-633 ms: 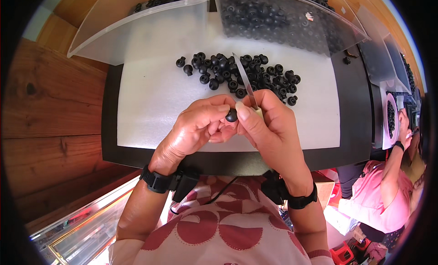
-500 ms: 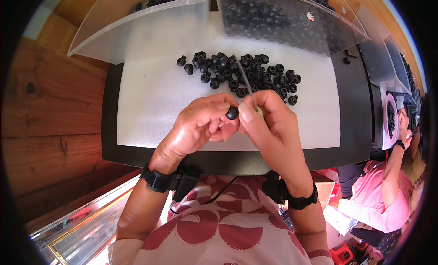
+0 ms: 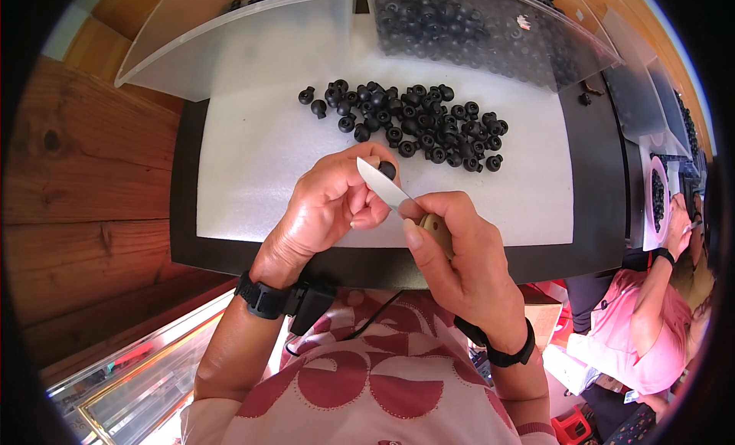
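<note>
Between the thumb and fingers of my left hand (image 3: pixel 325 196) is a round black plastic cord lock (image 3: pixel 387 169), partly covered by a blade. My right hand (image 3: pixel 467 253) grips a small knife (image 3: pixel 383 188) by its tan handle, closed around it. The bright blade points up and left, crossing in front of the cord lock; whether its edge touches cannot be told. Beyond both hands, a loose heap of similar black cord locks (image 3: pixel 413 123) lies on a white foam sheet (image 3: pixel 253 184).
A clear plastic bin (image 3: pixel 467 43) full of black cord locks stands at the far side, beside another clear bin (image 3: pixel 245 43). The dark table edge (image 3: pixel 367 270) runs close to my body. At right, a person in pink (image 3: pixel 651 322) works by a pink-rimmed bowl (image 3: pixel 656 200).
The knife has swung from pointing away over the heap to lying across the cord lock, its blade now flat to view. My right hand has lowered and turned; my left has shifted little.
</note>
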A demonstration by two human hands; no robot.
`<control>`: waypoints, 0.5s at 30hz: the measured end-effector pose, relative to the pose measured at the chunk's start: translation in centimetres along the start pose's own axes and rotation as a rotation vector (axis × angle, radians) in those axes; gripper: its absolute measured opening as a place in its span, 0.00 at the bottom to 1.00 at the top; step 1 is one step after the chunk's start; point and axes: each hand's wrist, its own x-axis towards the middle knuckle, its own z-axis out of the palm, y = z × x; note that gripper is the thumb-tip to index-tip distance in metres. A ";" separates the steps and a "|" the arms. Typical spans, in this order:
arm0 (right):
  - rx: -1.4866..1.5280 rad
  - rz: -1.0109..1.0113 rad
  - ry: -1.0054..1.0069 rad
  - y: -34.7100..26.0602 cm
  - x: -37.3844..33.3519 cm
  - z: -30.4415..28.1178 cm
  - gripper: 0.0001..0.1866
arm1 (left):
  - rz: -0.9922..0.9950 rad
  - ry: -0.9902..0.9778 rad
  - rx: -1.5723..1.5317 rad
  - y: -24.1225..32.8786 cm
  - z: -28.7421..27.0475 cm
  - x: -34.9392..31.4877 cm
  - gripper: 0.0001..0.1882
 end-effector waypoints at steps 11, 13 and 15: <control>-0.052 -0.036 0.032 0.4 0.0 0.2 0.12 | -0.020 0.006 0.016 -0.2 -0.5 0.0 0.12; -0.053 -0.032 0.032 0.4 0.1 0.2 0.12 | -0.047 -0.002 0.006 0.0 -0.5 0.0 0.13; -0.057 -0.040 0.038 0.5 0.2 0.2 0.11 | -0.049 0.010 0.016 0.0 -0.4 0.1 0.15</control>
